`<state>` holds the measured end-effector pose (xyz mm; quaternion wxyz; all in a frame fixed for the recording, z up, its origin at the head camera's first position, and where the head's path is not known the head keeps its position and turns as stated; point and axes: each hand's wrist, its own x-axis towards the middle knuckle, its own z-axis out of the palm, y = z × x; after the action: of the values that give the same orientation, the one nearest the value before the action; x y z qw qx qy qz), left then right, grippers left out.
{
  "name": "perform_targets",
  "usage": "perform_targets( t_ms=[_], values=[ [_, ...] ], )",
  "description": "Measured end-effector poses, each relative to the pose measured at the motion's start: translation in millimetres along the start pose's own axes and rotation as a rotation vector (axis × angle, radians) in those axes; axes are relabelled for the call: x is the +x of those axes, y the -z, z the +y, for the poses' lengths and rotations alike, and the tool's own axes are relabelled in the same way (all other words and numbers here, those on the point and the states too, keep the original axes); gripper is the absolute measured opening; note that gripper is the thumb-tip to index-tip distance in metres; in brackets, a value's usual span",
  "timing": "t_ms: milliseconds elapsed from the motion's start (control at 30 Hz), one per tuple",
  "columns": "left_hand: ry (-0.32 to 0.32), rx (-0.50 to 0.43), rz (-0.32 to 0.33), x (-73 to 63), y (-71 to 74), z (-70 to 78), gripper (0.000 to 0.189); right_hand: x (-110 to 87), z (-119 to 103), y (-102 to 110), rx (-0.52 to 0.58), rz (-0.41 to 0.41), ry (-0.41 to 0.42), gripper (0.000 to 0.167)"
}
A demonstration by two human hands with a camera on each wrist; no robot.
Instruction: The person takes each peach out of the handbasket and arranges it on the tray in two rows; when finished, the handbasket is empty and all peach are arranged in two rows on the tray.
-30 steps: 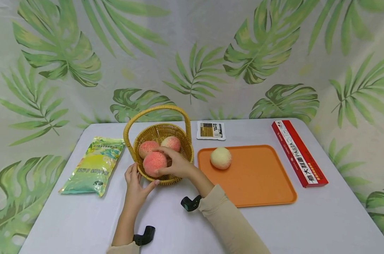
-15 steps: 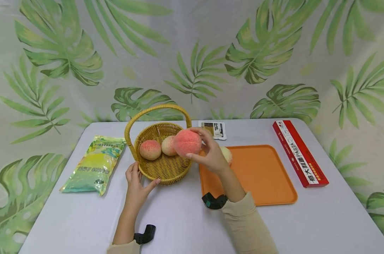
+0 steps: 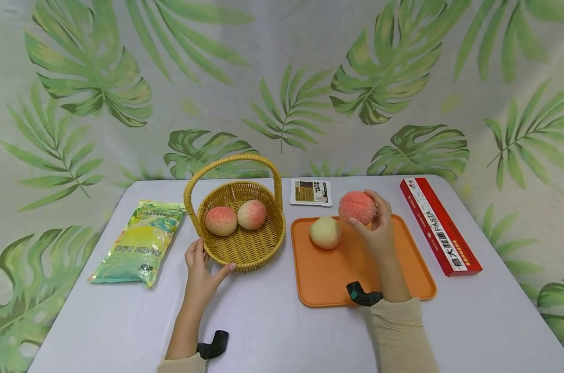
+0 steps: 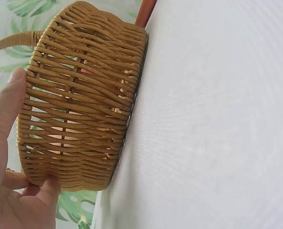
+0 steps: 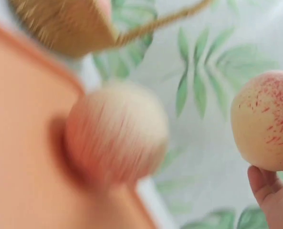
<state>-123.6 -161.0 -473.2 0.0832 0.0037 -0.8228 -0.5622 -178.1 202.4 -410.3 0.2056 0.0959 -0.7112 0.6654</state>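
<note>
In the head view my right hand (image 3: 381, 230) holds a pinkish-red peach (image 3: 355, 207) above the back of the orange tray (image 3: 356, 280). The right wrist view shows this peach (image 5: 265, 124) as pale yellow with red specks on its other side. A pale yellow peach (image 3: 325, 232) sits on the tray, left of the held one. My left hand (image 3: 202, 274) grips the near left rim of a woven basket (image 3: 244, 254), thumb and fingers spread along it. Two pink-and-cream peaches, one left (image 3: 221, 221) and one right (image 3: 252, 214), lie inside the basket, apart from its near wall.
A green and yellow bag (image 3: 139, 241) lies left of the basket. Behind the tray is a small flat white packet (image 3: 311, 192). A long red pasta box (image 3: 440, 225) lies to the tray's right. The basket's tall arched handle (image 3: 233, 158) stands upright.
My right hand has lifted the pinkish-red peach out of the basket and carried it right, over the tray. My left hand has stayed at the basket rim.
</note>
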Motion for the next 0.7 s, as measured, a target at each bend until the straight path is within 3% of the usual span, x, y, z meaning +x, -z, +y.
perform_targets(
  t_ms=[167, 333, 467, 700],
  values=[
    [-0.006, 0.005, 0.001, 0.4, -1.7, -1.2, 0.102, -8.6, 14, 20, -0.124, 0.062, -0.162, 0.065],
    [-0.004, 0.006, -0.001, -1.6, -0.9, 3.3, 0.101, -13.4, 41, 34, -0.243, 0.044, -0.273, 0.065],
    [-0.004, 0.016, 0.001, -0.9, -0.6, -1.1, 0.102, -15.4, 70, 43, -0.296, 0.020, -0.330, 0.067],
    [0.003, 0.015, -0.005, -1.1, 0.2, 0.4, 0.104, -16.0, 79, 46, -0.285, 0.008, -0.325, 0.068]
  ],
)
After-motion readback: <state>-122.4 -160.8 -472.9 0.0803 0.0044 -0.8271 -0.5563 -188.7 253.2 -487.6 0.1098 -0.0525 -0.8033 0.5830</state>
